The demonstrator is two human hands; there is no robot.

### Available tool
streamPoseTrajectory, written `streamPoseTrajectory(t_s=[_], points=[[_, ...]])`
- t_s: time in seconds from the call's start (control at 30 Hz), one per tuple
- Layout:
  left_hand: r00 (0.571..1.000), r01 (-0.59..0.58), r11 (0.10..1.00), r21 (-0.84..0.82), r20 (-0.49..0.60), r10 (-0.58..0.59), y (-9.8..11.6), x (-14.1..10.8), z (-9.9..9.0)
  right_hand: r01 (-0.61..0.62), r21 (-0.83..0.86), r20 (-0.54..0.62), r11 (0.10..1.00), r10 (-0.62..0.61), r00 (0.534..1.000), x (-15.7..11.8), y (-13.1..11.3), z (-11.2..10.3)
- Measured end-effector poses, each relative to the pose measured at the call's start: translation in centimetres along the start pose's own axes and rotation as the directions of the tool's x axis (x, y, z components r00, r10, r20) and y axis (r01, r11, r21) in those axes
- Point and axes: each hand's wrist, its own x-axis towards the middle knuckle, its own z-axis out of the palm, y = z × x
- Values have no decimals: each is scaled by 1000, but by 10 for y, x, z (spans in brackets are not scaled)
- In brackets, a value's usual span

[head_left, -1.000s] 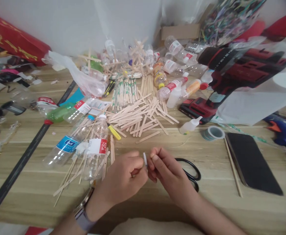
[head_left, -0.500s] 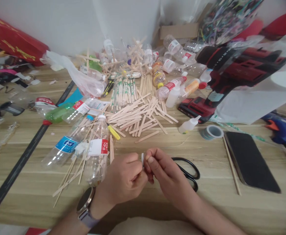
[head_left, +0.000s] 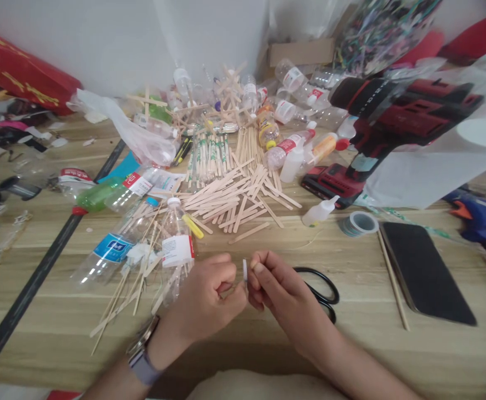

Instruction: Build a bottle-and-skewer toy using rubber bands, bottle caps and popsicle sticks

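A small white disc, perhaps a bottle cap point(head_left: 245, 270), stands edge-on between my two hands at the lower middle. My left hand point(head_left: 213, 294), with a watch point(head_left: 143, 336) on its wrist, is closed with its fingertips at the disc's left side. Close on the right, my right hand point(head_left: 274, 286) is pinched, thumb against forefinger; what it grips is too small to make out. Black-handled scissors point(head_left: 324, 289) lie partly hidden behind my right hand. A clear bottle point(head_left: 178, 250) with a white and red label is just beyond my left hand.
Loose wooden sticks point(head_left: 230, 200) are heaped mid-table, with plastic bottles behind. On the right are a red drill point(head_left: 384, 122), a white squeeze bottle point(head_left: 320, 212), a tape roll point(head_left: 359, 223), a phone point(head_left: 428, 272) and a blue glue gun point(head_left: 478, 214). A blue-labelled bottle point(head_left: 111, 247) lies left.
The clear bottle beyond my left hand has shifted right and turned. My left wrist has rotated slightly, and my left fingers have loosened around the white disc, which shows more.
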Motion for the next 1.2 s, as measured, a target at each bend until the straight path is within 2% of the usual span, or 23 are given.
streamPoseTrajectory(t_s=[0.23,0.7,0.97,1.07,1.2], points=[[1000,27,998,60,0,-27,2,1,-1,46,-76,2,996,-46,999,-2,-2,1],[998,-43,984,174,-36,50,-1,-3,2,58,-168,-13,984,-61,998,-5,-1,1],[980,-150,943,296,-79,180,0,-4,8,-4,-77,-40,997,1,999,-2,-1,2],[982,-144,941,307,-77,175,1,-3,9,-35,-26,-61,999,33,998,0,0,2],[990,-82,961,262,-89,109,4,-5,11,-40,33,-103,999,43,994,-1,0,3]])
